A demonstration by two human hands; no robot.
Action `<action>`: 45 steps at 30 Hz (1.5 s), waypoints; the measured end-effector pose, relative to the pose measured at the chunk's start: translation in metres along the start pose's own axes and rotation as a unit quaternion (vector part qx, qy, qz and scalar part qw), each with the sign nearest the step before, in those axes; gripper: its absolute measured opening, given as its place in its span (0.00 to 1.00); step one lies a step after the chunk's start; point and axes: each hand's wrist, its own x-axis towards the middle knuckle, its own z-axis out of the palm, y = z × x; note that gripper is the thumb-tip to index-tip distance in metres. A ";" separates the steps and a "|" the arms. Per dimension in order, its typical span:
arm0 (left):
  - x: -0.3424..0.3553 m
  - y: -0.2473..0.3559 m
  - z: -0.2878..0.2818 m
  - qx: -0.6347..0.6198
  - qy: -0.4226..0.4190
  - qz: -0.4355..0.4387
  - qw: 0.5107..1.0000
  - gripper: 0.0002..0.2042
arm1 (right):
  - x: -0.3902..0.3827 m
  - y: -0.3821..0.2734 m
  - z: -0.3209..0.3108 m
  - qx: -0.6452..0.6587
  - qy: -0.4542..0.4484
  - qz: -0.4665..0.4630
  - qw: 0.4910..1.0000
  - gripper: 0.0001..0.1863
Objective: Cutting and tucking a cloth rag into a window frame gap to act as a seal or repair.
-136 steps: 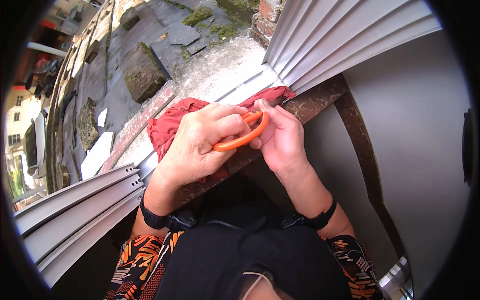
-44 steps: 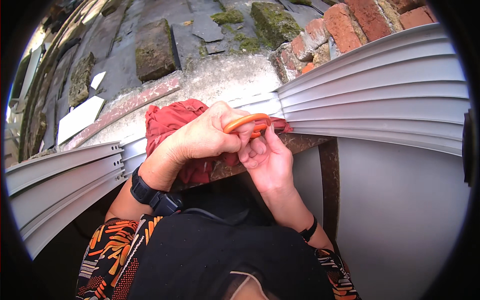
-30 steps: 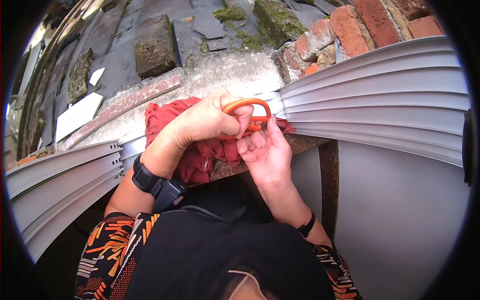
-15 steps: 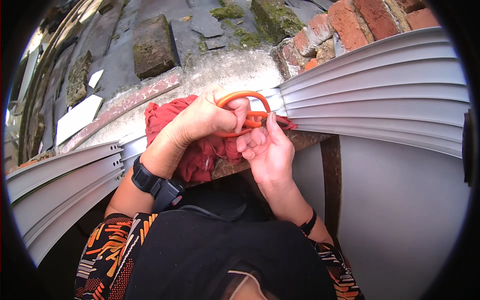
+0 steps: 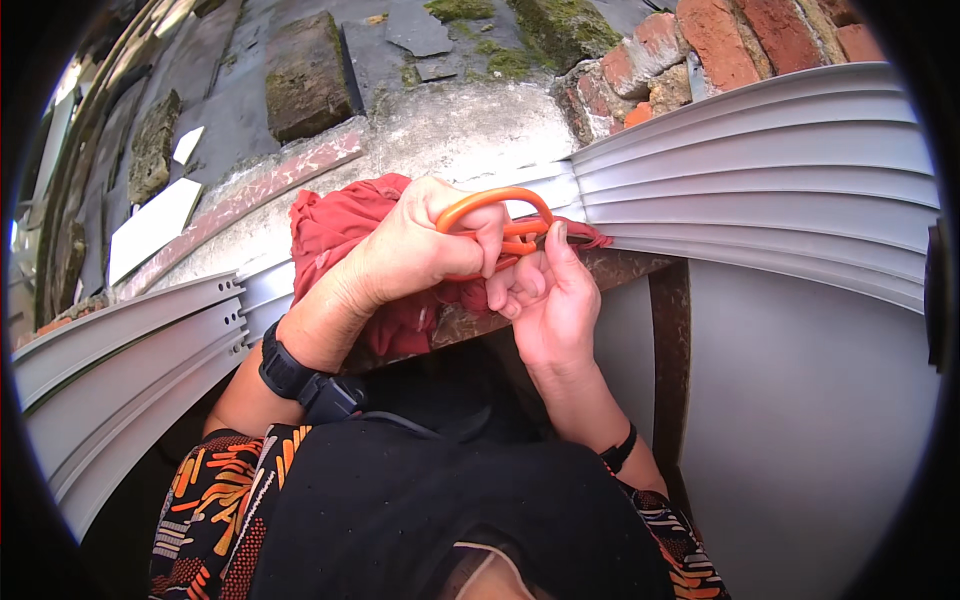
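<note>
Okay, going left to right: I'm seeing pale metal rails (image 5: 130,385) running in at the left, then a white slab (image 5: 155,230) lying outside. Next, red cloth (image 5: 340,225) is sitting bunched beyond and under the left hand (image 5: 425,240). That hand is curling tightly around the orange handles (image 5: 495,196) of what I'm taking for scissors, upper loop arching over its fingers.

Key relation: the handles are spreading at the left and converging rightward, long axis running roughly left to right, into the right hand's (image 5: 553,310) thumb. Left hand is nearer, actually gripping; right is meeting only the far end, palm up, fingers half-curled. Can't tell if it's pinching anything; blades aren't showing clearly.

So the handles are lying between both hands, above the brown ledge (image 5: 630,264). Further right I'm getting ribbed rails (image 5: 760,165), red bricks (image 5: 718,50) behind them, a grey panel (image 5: 800,390) below.
</note>
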 end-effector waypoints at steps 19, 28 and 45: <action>-0.009 0.028 0.019 -0.055 -0.029 0.063 0.996 0.03 | -0.018 -0.013 0.008 -0.027 -0.042 -0.031 0.998 0.23; -0.012 0.001 0.013 -0.019 0.036 0.044 0.998 0.02 | -0.006 0.001 -0.001 -0.038 -0.018 -0.036 0.998 0.25; 0.000 0.047 0.011 -0.183 -0.010 0.142 0.973 0.03 | -0.029 -0.057 0.037 -0.135 -0.120 -0.267 0.947 0.24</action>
